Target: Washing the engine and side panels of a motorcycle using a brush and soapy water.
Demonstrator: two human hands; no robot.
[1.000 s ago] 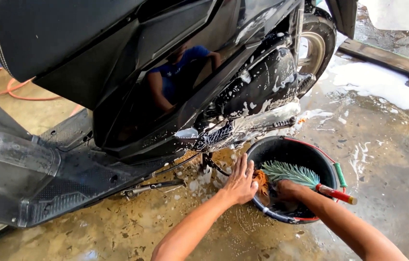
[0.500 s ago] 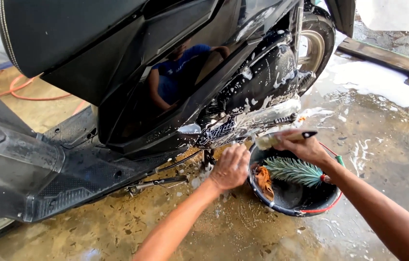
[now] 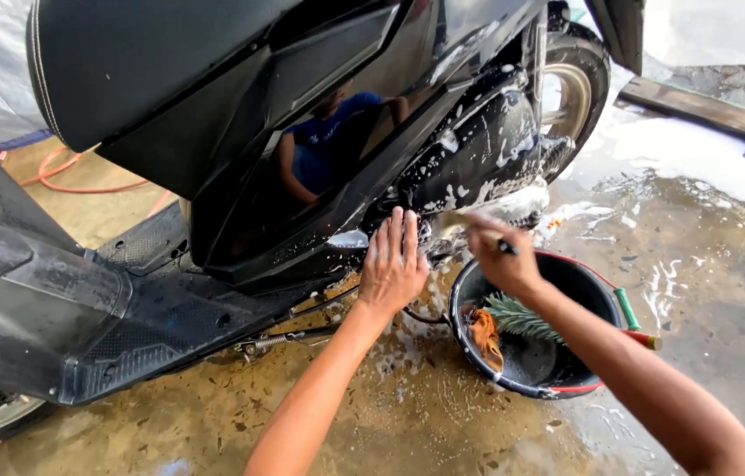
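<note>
A black scooter [image 3: 240, 132] stands over wet concrete, its lower engine area [image 3: 478, 150] covered in soap foam. My left hand [image 3: 392, 262] rests flat with fingers spread against the scooter's underside edge. My right hand [image 3: 500, 256] grips a small brush [image 3: 469, 222], its blurred bristle end against the foamy engine casing. Just below my right hand sits a black bucket [image 3: 597, 286] with a red rim.
Inside the bucket lie a green bristle brush [image 3: 522, 319] and an orange cloth [image 3: 483, 335]. The rear wheel [image 3: 575, 88] is at the upper right, foam [image 3: 681, 150] on the ground beyond it, a wooden plank [image 3: 716, 115] farther right. An orange hose [image 3: 73, 176] lies at left.
My right hand rose out of the bucket with a small brush and brought it to the engine. My left hand moved from the bucket rim up to the scooter's underside.
</note>
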